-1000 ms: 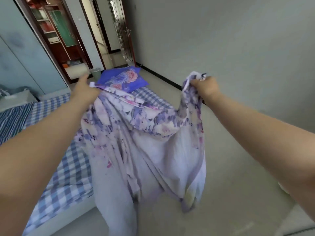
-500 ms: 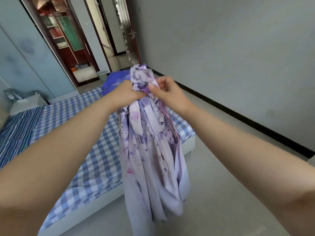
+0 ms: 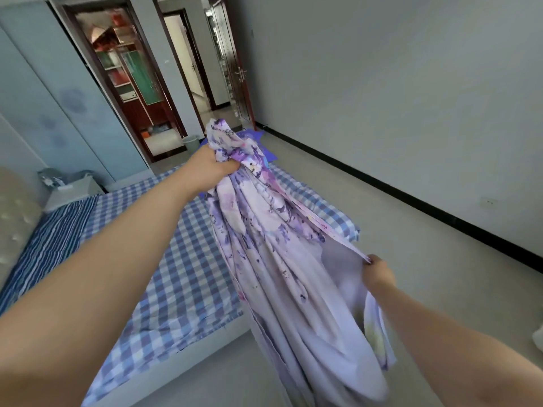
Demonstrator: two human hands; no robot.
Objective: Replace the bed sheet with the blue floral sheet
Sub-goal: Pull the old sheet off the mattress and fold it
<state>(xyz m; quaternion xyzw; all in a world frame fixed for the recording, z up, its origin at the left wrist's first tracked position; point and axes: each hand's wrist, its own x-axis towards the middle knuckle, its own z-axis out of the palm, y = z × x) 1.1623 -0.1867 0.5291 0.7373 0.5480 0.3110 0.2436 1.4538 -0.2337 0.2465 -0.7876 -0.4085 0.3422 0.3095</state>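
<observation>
A: Blue-and-white checked cloth covers the bed [image 3: 176, 259], the biggest thing here, and at its head end a strip of dark blue striped fabric [image 3: 50, 233] lies next to a padded headboard [image 3: 14, 207]. Do you see the new sheet?

B: Yes. The floral sheet [image 3: 279, 259], pale lilac with purple and blue flowers, hangs in the air beside the foot corner of the bed, in long folds toward the grey floor [image 3: 411, 259]. I cannot tell if its lower end touches the floor.

A: Who holds it?

B: The left hand [image 3: 210, 168] is high, its fingers curled tight around a bunched top part of the sheet. The right hand [image 3: 377, 271] is lower and to the side, and pinches one hem edge, which runs taut up to the left hand.

A: And behind?

B: A violet-blue pillow [image 3: 269, 152] shows a little behind the bunch, at the far end of the bed. A small pale bin [image 3: 190, 141] stands near the open doorway [image 3: 141, 83].
</observation>
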